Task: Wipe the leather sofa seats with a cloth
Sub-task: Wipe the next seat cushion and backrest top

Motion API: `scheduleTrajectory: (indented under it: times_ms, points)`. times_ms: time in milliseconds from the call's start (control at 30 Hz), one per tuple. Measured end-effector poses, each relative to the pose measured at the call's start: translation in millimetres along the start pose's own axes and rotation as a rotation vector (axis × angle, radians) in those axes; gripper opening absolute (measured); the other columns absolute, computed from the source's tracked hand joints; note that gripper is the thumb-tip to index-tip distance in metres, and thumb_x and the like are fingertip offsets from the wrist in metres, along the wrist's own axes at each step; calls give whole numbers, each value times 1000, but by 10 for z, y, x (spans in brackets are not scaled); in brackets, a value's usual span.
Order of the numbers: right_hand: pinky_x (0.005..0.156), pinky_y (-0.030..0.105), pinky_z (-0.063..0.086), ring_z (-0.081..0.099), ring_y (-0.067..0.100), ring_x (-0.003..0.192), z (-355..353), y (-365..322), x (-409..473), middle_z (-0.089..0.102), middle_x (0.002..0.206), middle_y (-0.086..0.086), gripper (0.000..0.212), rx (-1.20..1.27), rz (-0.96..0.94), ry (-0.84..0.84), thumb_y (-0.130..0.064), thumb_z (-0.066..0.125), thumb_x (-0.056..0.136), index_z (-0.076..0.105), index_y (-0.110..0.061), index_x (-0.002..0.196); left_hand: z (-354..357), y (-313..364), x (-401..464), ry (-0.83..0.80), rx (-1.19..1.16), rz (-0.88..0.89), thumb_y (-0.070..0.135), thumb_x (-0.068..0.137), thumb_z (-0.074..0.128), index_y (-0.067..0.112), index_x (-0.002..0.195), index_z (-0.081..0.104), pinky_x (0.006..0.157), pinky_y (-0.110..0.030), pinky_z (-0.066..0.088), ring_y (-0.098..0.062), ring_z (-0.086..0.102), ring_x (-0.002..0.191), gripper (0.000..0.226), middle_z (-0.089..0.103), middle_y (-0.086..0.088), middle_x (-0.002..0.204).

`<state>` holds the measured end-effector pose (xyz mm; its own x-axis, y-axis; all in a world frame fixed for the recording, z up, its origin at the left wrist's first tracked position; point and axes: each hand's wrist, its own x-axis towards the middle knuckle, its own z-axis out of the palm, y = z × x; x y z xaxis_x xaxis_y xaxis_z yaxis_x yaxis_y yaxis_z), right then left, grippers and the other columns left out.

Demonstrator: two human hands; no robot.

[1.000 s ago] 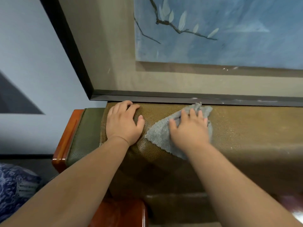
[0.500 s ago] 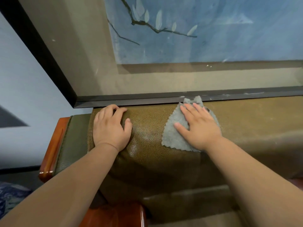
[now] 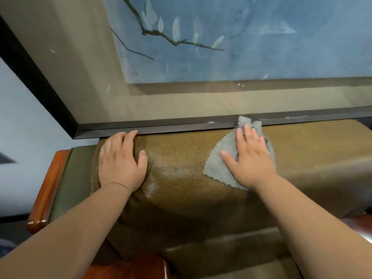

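Right hand: the right hand (image 3: pixel 252 160) lies flat on the cloth (image 3: pixel 219 164), palm down, its fingers (image 3: pixel 239 141) straight and a little spread, pressing the cloth onto the top of the sofa back; the thumb points left across the fabric.
Left hand: the left hand (image 3: pixel 120 160) rests palm down on the bare leather, well apart from the cloth, fingers (image 3: pixel 128 137) straight and close together, holding nothing; the fingertips reach the bottom edge of the picture frame.
Cloth: grey, with a zigzag-cut edge, spread on the rounded top of the sofa back under the right hand; its far corner is bunched up against the frame, and its left and near edges stick out from under the palm.
Sofa: the sofa (image 3: pixel 181 178) has brown pebbled leather; both hands are on the top of the backrest, and below it a fold of the cushion shows between the forearms. The leather to the right of the cloth looks duller than the shiny patch between the hands.
Armrest: the armrest (image 3: pixel 46 188) at the left end has reddish polished wood with a green leather pad beside it.
Picture: a large picture (image 3: pixel 241 47) in a dark frame leans just behind the backrest, showing a thin branch with pale leaves on blue.
Wall: a pale wall (image 3: pixel 20 127) shows to the left of the frame.
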<state>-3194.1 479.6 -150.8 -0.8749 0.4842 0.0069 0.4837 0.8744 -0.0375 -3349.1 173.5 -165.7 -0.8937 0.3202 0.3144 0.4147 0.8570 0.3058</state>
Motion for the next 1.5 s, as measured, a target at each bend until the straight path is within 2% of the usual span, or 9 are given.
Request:
scheduleTrajectory:
  times_ms: [100,233,567,733,867,1000,1133,1333,1500]
  points:
    - [130,47,2,-1,30,160,-21,-231,155,-3,173,18,85,52,97,-6,-59,20,104,2,-1,164,1,-1,5,17,20,15,44,92,46,15,149,52,122,-51,30,-33,43,133,65,50,-11,140]
    - [130,44,-4,-8,32,160,-4,-754,184,-6,172,20,79,121,-113,-18,-54,19,107,1,-2,164,9,-6,19,17,53,51,45,92,45,11,149,54,131,-51,12,-33,40,140,67,49,-10,144]
    - [130,37,-1,3,18,160,-122,-577,283,9,174,4,85,73,-555,-44,-60,35,102,5,-13,166,14,21,29,2,80,70,46,92,42,15,150,54,130,-49,18,-30,44,141,67,50,-8,150]
    - [129,42,13,24,21,155,-29,82,384,33,167,5,83,114,-221,110,-69,29,96,32,-17,161,-1,17,24,15,60,66,44,91,44,13,148,55,127,-51,25,-33,45,140,66,52,-10,149]
    - [128,49,13,19,29,156,-87,695,377,27,167,15,92,2,113,64,-71,21,94,33,-5,158,-30,58,17,13,49,57,44,91,45,13,148,56,126,-51,27,-33,44,140,65,52,-10,149]
    - [130,45,-1,0,27,160,-74,229,151,2,173,14,94,-38,-96,-25,-72,13,98,10,-5,165,-63,78,16,-5,43,44,45,91,44,13,148,56,124,-52,29,-33,44,139,66,52,-11,149]
    - [129,39,-7,-7,18,160,-87,202,-83,-3,174,2,95,-16,-310,-60,-76,10,95,3,-13,166,-89,92,7,-43,50,34,47,92,42,15,150,54,122,-53,31,-34,43,141,67,50,-10,151]
    - [130,50,4,0,29,160,-123,1280,24,8,174,7,100,-71,66,10,-81,8,90,14,-16,166,-77,97,14,-59,78,31,49,94,40,18,151,51,120,-56,32,-34,41,142,65,48,-9,152]
    - [130,50,4,3,28,160,-46,1353,60,12,173,10,96,-50,85,21,-76,9,92,15,-14,166,-91,151,-10,-72,129,15,35,103,53,19,152,50,119,-59,35,-36,41,142,52,48,-11,153]
